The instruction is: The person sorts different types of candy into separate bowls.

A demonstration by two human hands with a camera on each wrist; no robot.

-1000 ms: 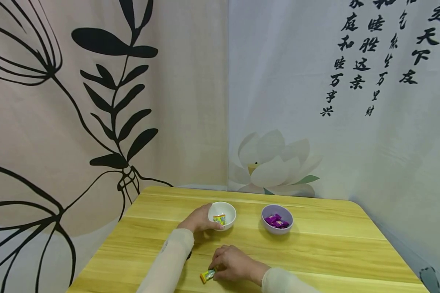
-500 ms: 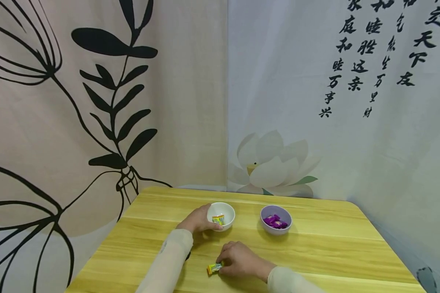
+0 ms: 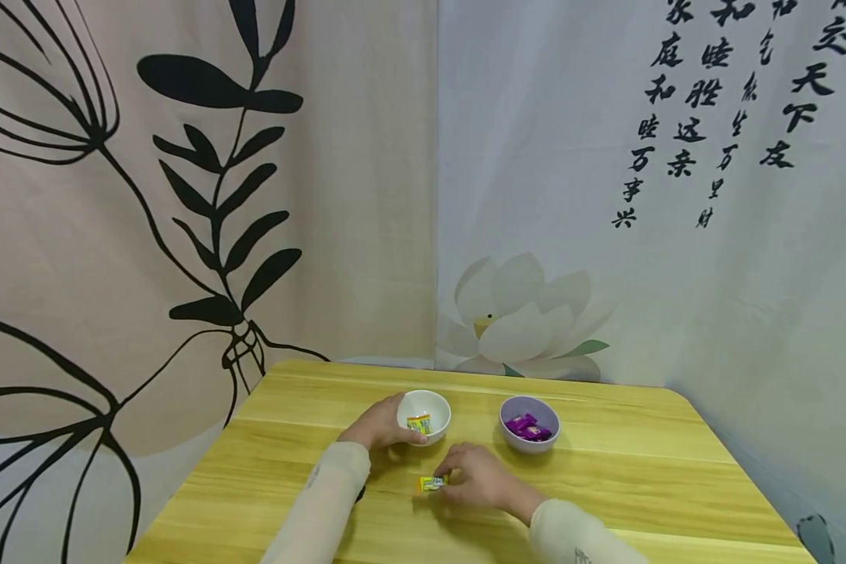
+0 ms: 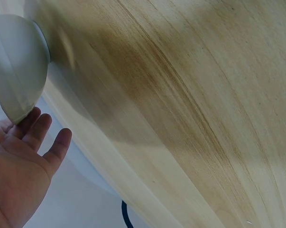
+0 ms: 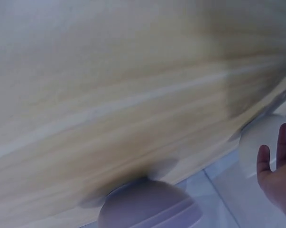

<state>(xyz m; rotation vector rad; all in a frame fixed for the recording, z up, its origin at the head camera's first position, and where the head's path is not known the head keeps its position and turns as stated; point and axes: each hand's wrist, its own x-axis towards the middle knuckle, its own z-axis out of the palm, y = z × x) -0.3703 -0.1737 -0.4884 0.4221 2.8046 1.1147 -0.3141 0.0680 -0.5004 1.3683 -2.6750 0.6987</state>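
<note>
In the head view my left hand (image 3: 379,424) holds the side of a white bowl (image 3: 440,417), thumb at the near rim. Inside that bowl lies a yellow-wrapped candy (image 3: 419,424). My right hand (image 3: 481,478) pinches another yellow-wrapped candy (image 3: 432,484) above the table, nearer to me than the white bowl. The left wrist view shows the bowl's outer wall (image 4: 19,61) against the fingers of the left hand (image 4: 22,166). At the right edge of the right wrist view, part of my right hand (image 5: 280,185) shows; its candy is hidden there.
A lilac bowl (image 3: 528,446) with purple-wrapped candies (image 3: 529,428) stands right of the white bowl, beyond my right hand. Both bowls are towards the far side of the wooden table (image 3: 648,478). A printed curtain (image 3: 366,235) hangs behind it.
My right hand has carried the pinched candy forward and to the right, up off the table and closer to the white bowl. The left hand stays on the bowl.
</note>
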